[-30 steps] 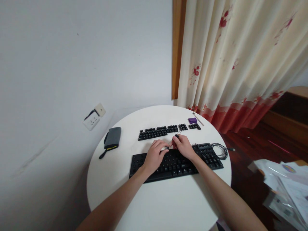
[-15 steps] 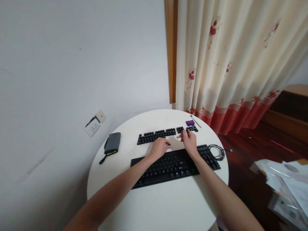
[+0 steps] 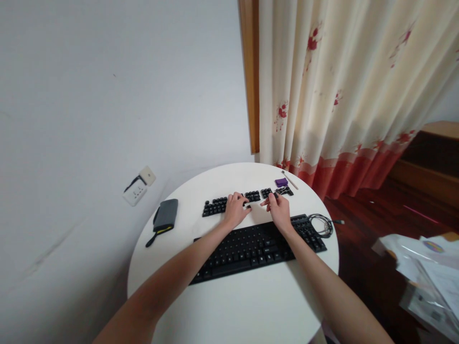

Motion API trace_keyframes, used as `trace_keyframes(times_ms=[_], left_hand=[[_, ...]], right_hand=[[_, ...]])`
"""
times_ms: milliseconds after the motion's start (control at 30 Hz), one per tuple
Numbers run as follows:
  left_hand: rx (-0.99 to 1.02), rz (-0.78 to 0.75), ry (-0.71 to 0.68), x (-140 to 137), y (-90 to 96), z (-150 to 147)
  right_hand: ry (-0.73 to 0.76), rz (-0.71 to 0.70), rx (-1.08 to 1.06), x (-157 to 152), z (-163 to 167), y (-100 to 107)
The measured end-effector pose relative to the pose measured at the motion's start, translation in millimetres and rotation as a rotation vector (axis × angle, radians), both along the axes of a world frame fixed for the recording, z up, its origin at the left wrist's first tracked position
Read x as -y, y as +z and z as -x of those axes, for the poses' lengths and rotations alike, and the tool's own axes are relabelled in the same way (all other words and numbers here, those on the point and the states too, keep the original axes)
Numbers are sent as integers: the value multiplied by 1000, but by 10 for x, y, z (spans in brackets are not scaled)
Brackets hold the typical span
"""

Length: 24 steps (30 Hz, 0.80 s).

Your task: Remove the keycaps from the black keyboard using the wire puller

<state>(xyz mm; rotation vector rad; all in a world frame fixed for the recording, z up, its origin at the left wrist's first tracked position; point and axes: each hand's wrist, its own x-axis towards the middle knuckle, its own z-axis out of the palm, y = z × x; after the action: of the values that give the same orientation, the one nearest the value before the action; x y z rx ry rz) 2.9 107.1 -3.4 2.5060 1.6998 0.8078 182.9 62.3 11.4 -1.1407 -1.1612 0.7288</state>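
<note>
My left hand (image 3: pixel 235 209) reaches over the rows of loose black keycaps (image 3: pixel 215 207), with a small black keycap (image 3: pixel 248 207) between thumb and fingers. My right hand (image 3: pixel 279 210) is closed around what looks like a keycap puller (image 3: pixel 276 195), a dark handle with thin wires pointing away from me; the fingers cover most of it. Below both hands lies a black keyboard (image 3: pixel 247 251), partly covered by my forearms. More loose keycaps stand in small groups (image 3: pixel 252 196) beyond my hands.
The round white table (image 3: pixel 229 306) also carries a grey pouch (image 3: pixel 167 215) at left, a purple cloth (image 3: pixel 281 182), a thin brush (image 3: pixel 290 180) and a coiled USB cable (image 3: pixel 321 225). Wall and curtain (image 3: pixel 344 95) stand behind; plastic bags (image 3: pixel 426 267) lie at right.
My left hand has moved forward from above the keyboard to the rows of loose keycaps, taking the small keycap along. My right hand stays nearly in place. The view has shifted slightly.
</note>
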Motion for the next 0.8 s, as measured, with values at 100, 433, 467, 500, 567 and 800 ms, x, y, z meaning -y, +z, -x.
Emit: trace_keyframes(times_ms=[100, 433, 467, 500, 567, 800], left_hand=[[5, -10, 35, -33, -17, 3], [-4, 14, 107, -104, -38, 19], [-5, 10, 105, -106, -40, 15], [-5, 8, 102, -107, -41, 11], [-5, 12, 108, -110, -41, 2], [-12, 20, 132, -124, -29, 14]], right_hand=[[1, -7, 14, -1, -2, -5], [14, -1, 4, -27, -4, -44], [13, -1, 4, -27, -4, -43], [13, 1, 5, -26, -4, -42], [15, 3, 6, -22, -3, -40], [27, 5, 0, -27, 3, -60]])
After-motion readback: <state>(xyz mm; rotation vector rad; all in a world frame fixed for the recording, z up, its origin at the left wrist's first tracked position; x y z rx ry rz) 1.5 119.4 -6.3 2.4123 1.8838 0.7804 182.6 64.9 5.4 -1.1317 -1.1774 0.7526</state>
